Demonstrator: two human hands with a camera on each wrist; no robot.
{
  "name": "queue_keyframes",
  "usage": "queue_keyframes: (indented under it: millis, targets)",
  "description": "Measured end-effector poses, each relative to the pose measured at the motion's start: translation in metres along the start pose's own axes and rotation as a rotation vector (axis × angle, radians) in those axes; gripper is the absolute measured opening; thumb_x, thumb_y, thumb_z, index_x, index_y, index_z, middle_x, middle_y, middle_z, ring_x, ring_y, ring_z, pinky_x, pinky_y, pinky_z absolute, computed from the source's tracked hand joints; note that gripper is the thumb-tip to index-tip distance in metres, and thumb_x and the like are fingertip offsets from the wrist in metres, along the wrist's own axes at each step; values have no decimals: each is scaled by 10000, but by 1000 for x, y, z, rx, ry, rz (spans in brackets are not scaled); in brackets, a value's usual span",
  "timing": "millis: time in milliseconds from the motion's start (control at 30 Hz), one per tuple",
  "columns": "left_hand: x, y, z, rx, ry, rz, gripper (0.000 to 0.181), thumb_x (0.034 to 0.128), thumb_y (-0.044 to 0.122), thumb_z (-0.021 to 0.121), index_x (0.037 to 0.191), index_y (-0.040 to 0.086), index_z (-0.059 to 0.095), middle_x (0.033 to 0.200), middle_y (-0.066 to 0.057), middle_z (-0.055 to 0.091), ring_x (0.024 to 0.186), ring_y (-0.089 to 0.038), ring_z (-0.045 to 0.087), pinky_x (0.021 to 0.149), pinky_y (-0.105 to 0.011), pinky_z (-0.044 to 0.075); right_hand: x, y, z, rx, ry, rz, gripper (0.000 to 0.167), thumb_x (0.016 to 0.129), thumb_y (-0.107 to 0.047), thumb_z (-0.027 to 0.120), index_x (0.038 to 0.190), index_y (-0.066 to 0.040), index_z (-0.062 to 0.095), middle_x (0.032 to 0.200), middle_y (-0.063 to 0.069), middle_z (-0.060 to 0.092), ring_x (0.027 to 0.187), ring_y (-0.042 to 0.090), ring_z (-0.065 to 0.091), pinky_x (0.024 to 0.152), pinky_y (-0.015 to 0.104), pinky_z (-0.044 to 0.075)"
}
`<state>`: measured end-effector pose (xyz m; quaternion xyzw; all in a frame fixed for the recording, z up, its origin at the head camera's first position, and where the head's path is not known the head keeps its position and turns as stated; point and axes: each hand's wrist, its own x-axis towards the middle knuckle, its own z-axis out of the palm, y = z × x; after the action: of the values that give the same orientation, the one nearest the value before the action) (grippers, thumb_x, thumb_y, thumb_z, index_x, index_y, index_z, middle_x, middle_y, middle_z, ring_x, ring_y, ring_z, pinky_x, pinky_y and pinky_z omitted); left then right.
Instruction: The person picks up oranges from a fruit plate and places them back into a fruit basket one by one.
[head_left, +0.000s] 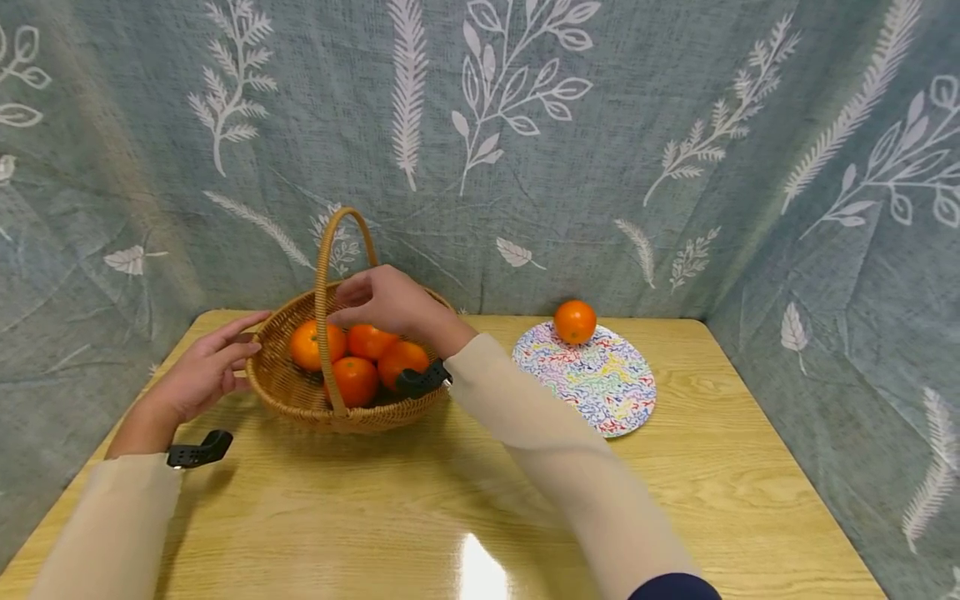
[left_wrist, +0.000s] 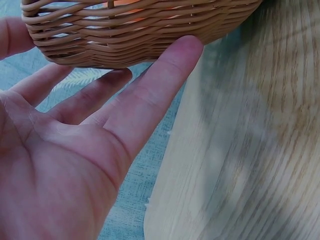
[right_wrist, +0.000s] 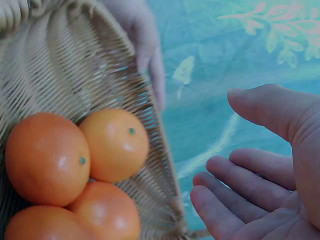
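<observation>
A wicker basket (head_left: 360, 421) with a tall arched handle stands at the back left of the table, with several oranges (head_left: 354, 382) inside. My left hand (head_left: 206, 367) touches the basket's left side with its fingers extended; in the left wrist view the fingertips lie against and under the woven wall (left_wrist: 140, 30). Over the back of the basket, behind the handle, hovers my right hand (head_left: 397, 308). In the right wrist view its fingers are loosely spread with nothing between them, apart from the oranges (right_wrist: 47, 159).
To the right of the basket lies a round plate (head_left: 600, 379) with a multicoloured squiggle pattern. One orange (head_left: 575, 322) sits at the plate's back edge. A grey-blue leaf-patterned cloth (head_left: 517, 208) hangs behind and beside the wooden table (head_left: 337, 517).
</observation>
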<state>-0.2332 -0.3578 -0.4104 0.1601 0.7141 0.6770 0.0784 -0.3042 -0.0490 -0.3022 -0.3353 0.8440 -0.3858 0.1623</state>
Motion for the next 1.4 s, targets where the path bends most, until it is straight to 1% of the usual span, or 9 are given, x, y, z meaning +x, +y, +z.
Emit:
queue_keyframes:
  millis: [233,300,500,800,1000,1133,1267,1333,1400]
  targets:
    - [-1,2,-1,-29,-6,20,577,1114,87,402,1654,152,210,1301,92,601,1058,-110,724,787,-315,625,-34,14,-22,25,92,-49,499,955,-346,747,1396,-136,644,1373,39,670,1247,155,636,1026,270,510]
    - [-2,2,-1,-31,-9,17,579,1114,83,399,1656,159,207,1304,95,600,1061,-107,722,790,-312,624,-42,24,-28,73,143,-56,484,951,-332,755,1380,-129,656,1350,45,686,1222,157,654,1016,275,523]
    - [-3,1,-1,-8,-11,12,585,1118,92,395,1660,171,193,1320,102,583,1063,-97,720,798,-306,622,-69,59,-48,303,322,-68,401,938,-214,772,1308,-75,700,1297,102,713,1181,206,692,983,331,564]
    - [-5,1,0,40,15,-15,581,1120,138,413,1659,187,205,1314,105,564,1054,-82,719,795,-297,620,-104,114,-73,411,558,-43,405,940,-193,772,1315,-62,688,1346,180,671,1229,260,662,1027,372,547]
    - [-6,0,-1,86,25,-38,584,1123,182,416,1662,203,192,1333,122,510,1058,-62,709,802,-288,613,-114,154,-82,413,765,-23,429,947,-223,768,1309,-9,683,1330,174,684,1213,219,667,1016,335,548]
    - [-4,-1,-1,57,20,-26,584,1120,165,424,1660,184,201,1329,111,533,1061,-79,714,798,-309,619,-119,183,-87,366,908,-1,418,935,-245,782,1269,-4,710,1282,161,713,1154,238,682,974,311,561]
    - [-3,-2,1,37,21,-19,580,1116,153,431,1656,183,220,1322,109,552,1063,-86,716,797,-317,622,-122,210,-90,318,1026,-3,435,914,-273,804,1244,0,727,1294,163,704,1229,319,638,1072,395,509]
    - [-4,-2,2,38,24,-20,580,1116,156,433,1655,183,222,1319,110,552,1063,-83,717,800,-314,622,-123,220,-89,314,1079,-5,432,903,-239,815,1236,21,726,1314,173,692,1291,344,598,1138,470,447]
    - [-4,-2,2,43,26,-24,581,1117,159,432,1657,182,217,1320,113,548,1064,-78,715,803,-308,620,-124,229,-88,310,1119,5,435,890,-204,826,1233,42,720,1344,172,677,1346,333,562,1176,470,407]
